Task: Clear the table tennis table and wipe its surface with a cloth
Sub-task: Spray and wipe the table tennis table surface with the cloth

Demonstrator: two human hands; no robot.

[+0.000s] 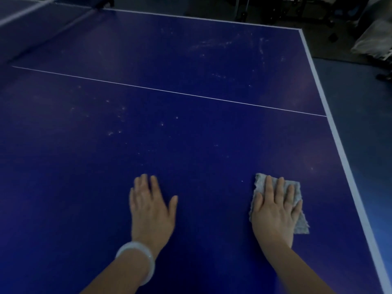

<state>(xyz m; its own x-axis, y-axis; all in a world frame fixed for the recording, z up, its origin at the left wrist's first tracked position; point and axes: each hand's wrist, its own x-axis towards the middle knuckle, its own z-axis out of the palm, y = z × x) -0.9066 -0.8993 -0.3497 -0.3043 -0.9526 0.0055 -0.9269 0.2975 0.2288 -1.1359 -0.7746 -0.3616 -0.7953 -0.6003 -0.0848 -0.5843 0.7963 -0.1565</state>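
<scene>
Right hand [275, 211] presses the cloth [296, 187] flat, fingers straight; left hand [151, 206] rests open on the surface [191, 128]. Loose cloth could bunch, leaving dust specks [118, 124].

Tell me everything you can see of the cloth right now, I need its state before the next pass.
The cloth is a small grey rag, fuzzy and fibrous in look, with frayed, uneven edges. It lies flat on the blue table, near the white-lined right edge. The right hand rests palm down on it with straight fingers, covering its middle; the far edge and right side show past the fingers. The left hand lies flat on the table, apart from it. Whether it is damp cannot be told.
</scene>
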